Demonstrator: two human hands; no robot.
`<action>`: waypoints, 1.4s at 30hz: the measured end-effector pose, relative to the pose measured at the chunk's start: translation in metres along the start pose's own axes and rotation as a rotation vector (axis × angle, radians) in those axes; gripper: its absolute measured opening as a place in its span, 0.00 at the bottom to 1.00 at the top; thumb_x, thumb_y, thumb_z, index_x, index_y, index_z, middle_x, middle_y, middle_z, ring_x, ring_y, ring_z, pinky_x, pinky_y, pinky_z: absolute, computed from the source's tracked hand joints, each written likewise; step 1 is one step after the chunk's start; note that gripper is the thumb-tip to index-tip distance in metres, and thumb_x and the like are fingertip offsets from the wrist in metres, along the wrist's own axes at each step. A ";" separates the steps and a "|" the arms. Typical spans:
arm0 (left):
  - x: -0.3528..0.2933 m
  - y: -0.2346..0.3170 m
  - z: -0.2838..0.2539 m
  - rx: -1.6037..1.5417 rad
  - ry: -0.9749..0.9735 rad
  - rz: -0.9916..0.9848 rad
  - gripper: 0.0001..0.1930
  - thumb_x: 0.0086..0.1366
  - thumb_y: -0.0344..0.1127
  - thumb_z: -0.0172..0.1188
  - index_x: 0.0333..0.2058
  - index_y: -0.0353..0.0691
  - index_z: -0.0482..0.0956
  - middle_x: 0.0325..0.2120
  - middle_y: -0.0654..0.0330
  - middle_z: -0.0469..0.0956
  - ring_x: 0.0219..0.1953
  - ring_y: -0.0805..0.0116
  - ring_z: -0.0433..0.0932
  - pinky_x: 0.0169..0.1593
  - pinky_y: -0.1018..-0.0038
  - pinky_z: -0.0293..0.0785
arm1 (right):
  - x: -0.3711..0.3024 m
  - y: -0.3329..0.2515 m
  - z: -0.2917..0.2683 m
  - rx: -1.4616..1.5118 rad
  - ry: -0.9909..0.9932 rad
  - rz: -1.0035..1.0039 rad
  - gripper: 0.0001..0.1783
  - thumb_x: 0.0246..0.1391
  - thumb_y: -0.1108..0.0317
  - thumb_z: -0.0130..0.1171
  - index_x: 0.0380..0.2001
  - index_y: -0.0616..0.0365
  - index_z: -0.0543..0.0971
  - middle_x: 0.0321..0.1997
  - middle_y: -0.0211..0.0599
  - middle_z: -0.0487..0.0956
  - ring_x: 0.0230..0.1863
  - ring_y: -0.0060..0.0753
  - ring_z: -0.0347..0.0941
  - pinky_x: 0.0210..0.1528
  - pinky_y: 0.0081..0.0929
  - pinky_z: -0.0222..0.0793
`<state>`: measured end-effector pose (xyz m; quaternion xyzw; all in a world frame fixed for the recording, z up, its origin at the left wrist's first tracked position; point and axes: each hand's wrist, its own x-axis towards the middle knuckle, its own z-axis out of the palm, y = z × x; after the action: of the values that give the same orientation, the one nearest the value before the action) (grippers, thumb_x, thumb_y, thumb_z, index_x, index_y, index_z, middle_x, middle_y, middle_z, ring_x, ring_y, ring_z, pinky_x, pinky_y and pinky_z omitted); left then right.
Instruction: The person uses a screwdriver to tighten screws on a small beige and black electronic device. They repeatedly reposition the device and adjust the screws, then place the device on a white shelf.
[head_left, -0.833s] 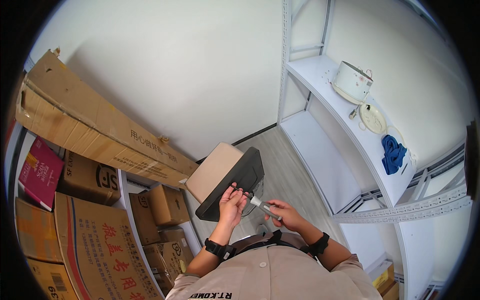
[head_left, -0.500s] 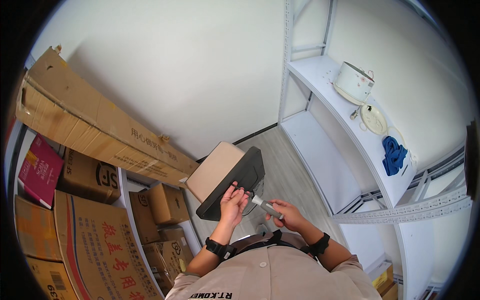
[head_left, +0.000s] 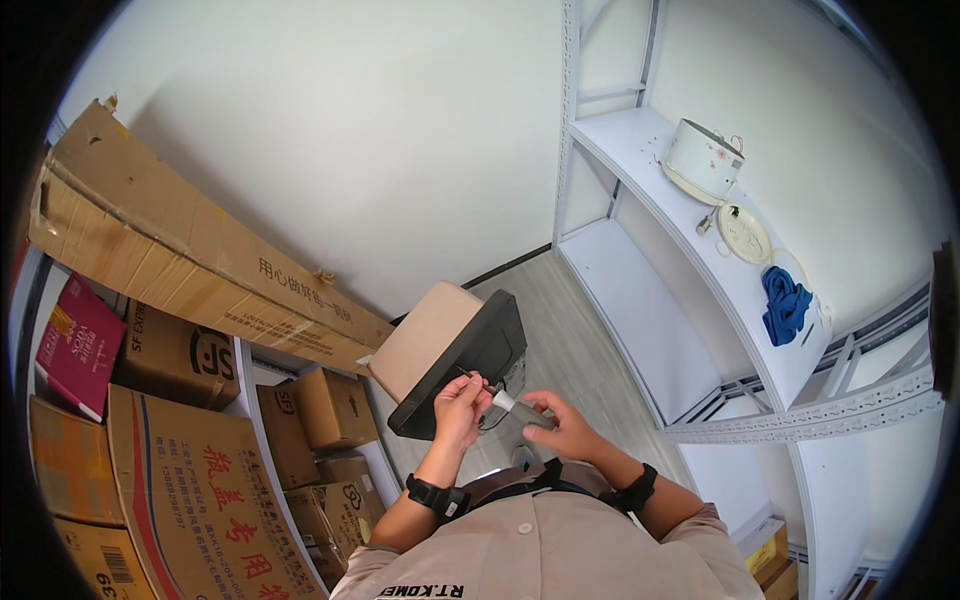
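Note:
A grey-handled screwdriver (head_left: 525,412) with a white collar lies across the gap between my hands, its end with the thin dark shaft pointing left. My right hand (head_left: 566,430) has its fingers and thumb around the grey handle. The fingers of my left hand (head_left: 461,408) pinch the shaft in front of the collar; a short dark tip shows past them. Just beyond the hands stands a beige, box-shaped seat or case (head_left: 425,338) with a wide black panel (head_left: 500,335) on its near side. A dark cable loops beside the panel, partly hidden by my fingers.
Cardboard boxes (head_left: 190,480) fill the shelves on the left, with one long carton (head_left: 200,235) on top. The white shelf (head_left: 640,150) on the right bears a round white housing (head_left: 704,160), a cream disc (head_left: 743,236) and a blue cloth (head_left: 786,305).
The screwdriver and my right hand have shifted slightly left and up, toward the left hand. The right fingers have loosened and spread a little on the handle. A dark tip now shows past the left fingers.

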<state>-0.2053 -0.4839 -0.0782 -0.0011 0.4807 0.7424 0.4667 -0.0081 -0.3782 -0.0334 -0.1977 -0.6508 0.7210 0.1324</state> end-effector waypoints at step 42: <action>-0.018 0.011 0.028 0.001 0.074 -0.033 0.13 0.68 0.29 0.53 0.50 0.36 0.71 0.35 0.57 0.80 0.34 0.69 0.82 0.33 0.80 0.81 | 0.002 0.026 0.000 0.398 -0.109 0.247 0.23 0.62 0.62 0.47 0.59 0.55 0.65 0.36 0.40 0.78 0.16 0.26 0.66 0.21 0.23 0.60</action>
<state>-0.1896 -0.4773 -0.0472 -0.0364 0.4977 0.7338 0.4609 -0.0077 -0.3800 -0.0590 -0.2067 -0.4731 0.8553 0.0444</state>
